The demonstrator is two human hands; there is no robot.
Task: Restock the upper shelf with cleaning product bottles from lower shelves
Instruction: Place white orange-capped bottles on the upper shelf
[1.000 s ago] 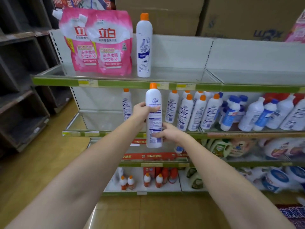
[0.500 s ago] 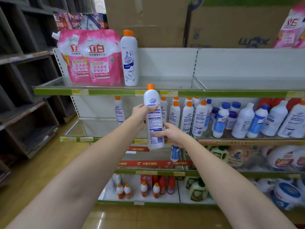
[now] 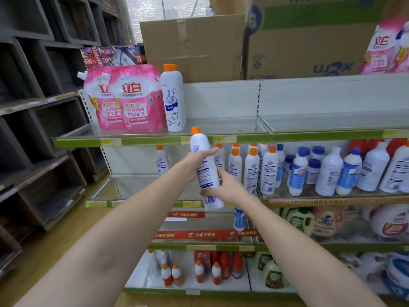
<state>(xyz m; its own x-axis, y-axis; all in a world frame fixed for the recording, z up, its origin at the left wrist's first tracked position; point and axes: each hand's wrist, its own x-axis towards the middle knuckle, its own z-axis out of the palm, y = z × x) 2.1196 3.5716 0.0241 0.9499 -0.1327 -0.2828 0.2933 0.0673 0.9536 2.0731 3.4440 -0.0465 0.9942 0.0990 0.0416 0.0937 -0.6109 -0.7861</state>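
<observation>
I hold a white cleaner bottle with an orange cap [image 3: 204, 171] in front of the shelves, tilted slightly left at the top. My left hand [image 3: 194, 161] grips its upper body and my right hand [image 3: 223, 187] grips it lower down. Its cap reaches the front edge of the upper shelf [image 3: 155, 141]. One matching bottle [image 3: 173, 98] stands upright on that upper shelf beside two pink detergent pouches [image 3: 126, 98]. A row of the same orange-capped bottles [image 3: 252, 171] stands on the second shelf behind my hands.
Blue-capped white bottles [image 3: 327, 171] fill the second shelf to the right. Cardboard boxes [image 3: 243, 45] sit above the upper shelf. Lower shelves hold green jugs [image 3: 298, 220] and small red and white bottles [image 3: 199, 271]. Dark wooden racks [image 3: 33, 129] stand on the left.
Both hands have lifted the bottle slightly and tilted it, its cap now at the upper shelf's edge. The camera has tipped upward, showing more of the boxes on top.
</observation>
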